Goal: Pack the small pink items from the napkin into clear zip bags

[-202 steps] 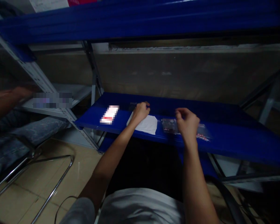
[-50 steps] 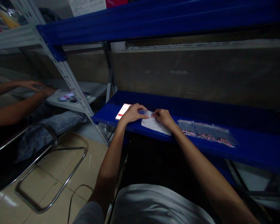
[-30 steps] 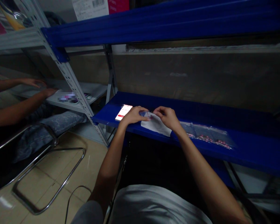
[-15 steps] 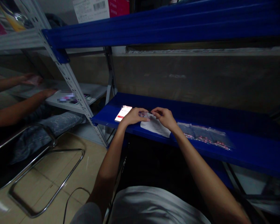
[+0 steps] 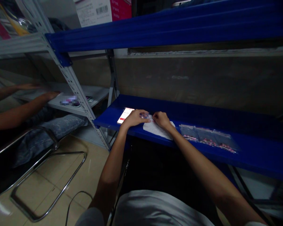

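My left hand (image 5: 135, 118) is closed on a small clear plastic bag (image 5: 145, 115), held between thumb and fingers above the blue shelf (image 5: 257, 150). Close by on the right, my right hand (image 5: 162, 120) has its fingertips pinched together near the bag; whatever they grip is too small to make out. Beneath both hands lies a crumpled white sheet (image 5: 157, 130), of paper or cloth. Several clear zip bags (image 5: 207, 138) with small pink and red pieces lie in a row to the right. A lit phone (image 5: 125, 115) rests left of my left hand.
A blue shelf beam (image 5: 155, 31) crosses above my hands, and a grey upright post (image 5: 73, 81) stands left. Beyond it, another person's hand (image 5: 52, 95) is over a grey shelf (image 5: 96, 89). A metal-framed chair (image 5: 54, 150) stands on the floor.
My right hand has shifted slightly left and lower, its fingers curled closer together. My left hand stays on the bag. The other person's far hand has moved, and the view has shifted a little.
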The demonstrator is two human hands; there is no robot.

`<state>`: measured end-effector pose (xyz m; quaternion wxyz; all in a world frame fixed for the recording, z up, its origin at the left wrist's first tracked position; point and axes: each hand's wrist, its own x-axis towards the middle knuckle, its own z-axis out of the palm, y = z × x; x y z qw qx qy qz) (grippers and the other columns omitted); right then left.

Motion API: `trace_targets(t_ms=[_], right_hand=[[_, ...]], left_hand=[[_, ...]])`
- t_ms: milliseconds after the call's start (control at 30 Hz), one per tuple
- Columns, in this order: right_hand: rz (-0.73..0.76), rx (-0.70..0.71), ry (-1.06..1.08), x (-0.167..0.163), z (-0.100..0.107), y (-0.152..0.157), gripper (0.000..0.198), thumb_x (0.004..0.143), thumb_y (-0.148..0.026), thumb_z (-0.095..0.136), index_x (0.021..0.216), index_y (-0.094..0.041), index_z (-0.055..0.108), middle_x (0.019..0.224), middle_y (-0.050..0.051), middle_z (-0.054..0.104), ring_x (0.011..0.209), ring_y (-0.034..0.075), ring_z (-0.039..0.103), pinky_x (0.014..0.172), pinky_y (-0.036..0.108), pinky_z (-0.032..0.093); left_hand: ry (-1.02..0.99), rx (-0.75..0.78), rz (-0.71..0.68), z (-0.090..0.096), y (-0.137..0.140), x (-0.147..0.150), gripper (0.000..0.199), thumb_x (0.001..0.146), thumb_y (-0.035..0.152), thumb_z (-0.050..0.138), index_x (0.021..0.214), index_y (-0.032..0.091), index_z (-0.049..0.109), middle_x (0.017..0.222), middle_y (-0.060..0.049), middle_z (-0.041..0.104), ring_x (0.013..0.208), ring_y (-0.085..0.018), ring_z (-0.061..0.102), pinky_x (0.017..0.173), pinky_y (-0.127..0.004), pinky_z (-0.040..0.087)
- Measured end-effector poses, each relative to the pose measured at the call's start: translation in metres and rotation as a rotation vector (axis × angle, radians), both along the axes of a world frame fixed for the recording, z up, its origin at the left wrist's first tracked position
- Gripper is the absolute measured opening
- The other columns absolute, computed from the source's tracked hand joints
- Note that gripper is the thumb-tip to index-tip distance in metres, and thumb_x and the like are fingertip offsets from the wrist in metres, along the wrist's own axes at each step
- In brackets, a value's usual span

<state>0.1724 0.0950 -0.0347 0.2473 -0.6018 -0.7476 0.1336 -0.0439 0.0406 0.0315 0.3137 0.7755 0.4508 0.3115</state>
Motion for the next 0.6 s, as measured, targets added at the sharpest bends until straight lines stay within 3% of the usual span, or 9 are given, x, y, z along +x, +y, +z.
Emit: trace_targets(t_ms=[200,300,400,600], right_hand=[[0.009,0.038,0.092,0.004,0.01,-0.004,0.021,0.091,-0.011,0.058,0.094,-0.016,0.078,0.097,0.012,0.08,0.089,0.021,0.071,0.077,0.026,0.046],[0.03,0.076,0.335,0.006,0.02,-0.012,0.014,0.091,-0.023,0.063,0.091,-0.016,0.076,0.092,0.01,0.079,0.082,0.02,0.069,0.074,0.027,0.046],[0.112,0.08,0.511,0.004,0.03,-0.027,0.022,0.089,-0.038,0.066,0.086,-0.017,0.073,0.081,0.006,0.075,0.072,0.018,0.064,0.07,0.028,0.045],[0.265,0.051,0.425,-0.009,0.052,-0.053,0.029,0.09,-0.042,0.063,0.079,-0.018,0.074,0.072,0.003,0.071,0.067,0.017,0.06,0.065,0.029,0.038]], left_hand=[[-0.012,0.007,0.024,-0.003,0.001,-0.001,0.052,0.075,0.041,0.087,0.119,0.015,0.076,0.11,-0.01,0.079,0.101,-0.023,0.073,0.092,-0.033,0.054],[-0.045,-0.026,0.008,-0.006,0.003,-0.002,0.051,0.073,0.042,0.087,0.115,0.014,0.077,0.104,-0.01,0.08,0.098,-0.023,0.074,0.088,-0.031,0.055],[-0.05,-0.07,-0.027,-0.009,0.004,-0.001,0.051,0.071,0.044,0.089,0.11,0.013,0.078,0.1,-0.011,0.08,0.094,-0.022,0.075,0.081,-0.029,0.055],[-0.12,-0.136,-0.117,-0.009,0.003,0.004,0.052,0.073,0.045,0.087,0.113,0.013,0.077,0.094,-0.009,0.08,0.088,-0.021,0.074,0.076,-0.027,0.054]])
